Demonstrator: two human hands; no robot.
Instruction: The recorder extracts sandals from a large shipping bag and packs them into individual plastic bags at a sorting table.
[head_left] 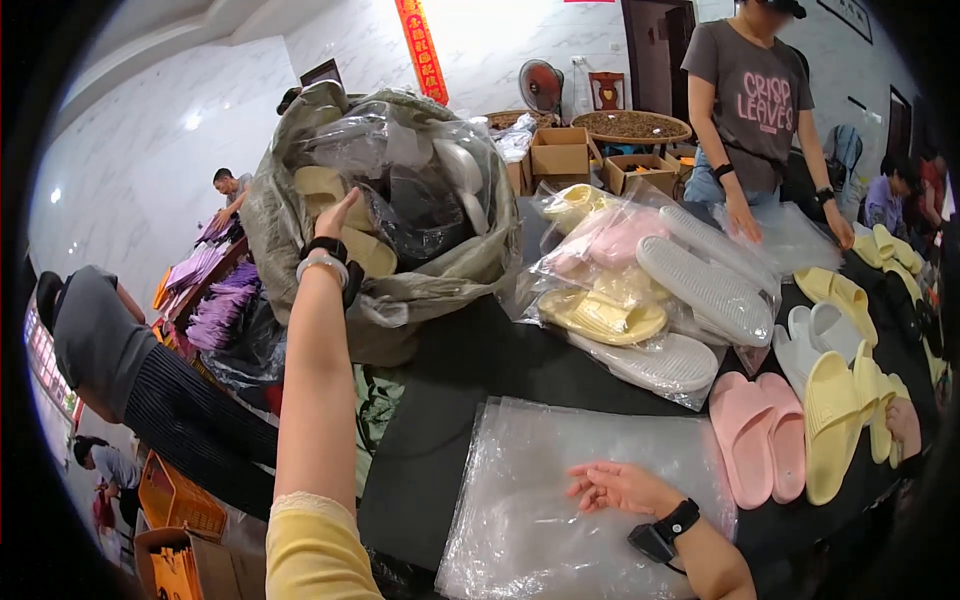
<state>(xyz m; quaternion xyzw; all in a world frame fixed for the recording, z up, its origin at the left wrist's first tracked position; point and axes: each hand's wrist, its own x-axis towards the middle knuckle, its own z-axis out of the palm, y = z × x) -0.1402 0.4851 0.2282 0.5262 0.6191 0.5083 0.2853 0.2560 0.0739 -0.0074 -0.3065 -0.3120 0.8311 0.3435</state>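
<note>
My left hand (338, 218) reaches out over a big grey-green sack (265, 210) filled with slippers in clear plastic. Its fingers are stretched, with nothing seen in them, beside beige slippers (368, 255) in the sack. Low over a stack of flat clear plastic bags (520, 450) hovers my right hand (620, 487), palm partly up and fingers loosely apart. To its right a pair of pink slippers (757, 440) lies on the black table. Behind the stack sits a heap of bagged slippers, including a grey one (705, 290) and a yellow one (605, 315).
Loose yellow slippers (830, 425) and white slippers (815, 340) line the table's right side, where another person's hand (903, 428) shows. Across the table a person (755, 110) handles clear bags. Cardboard boxes (560, 155) stand behind; an orange crate (180, 500) is at lower left.
</note>
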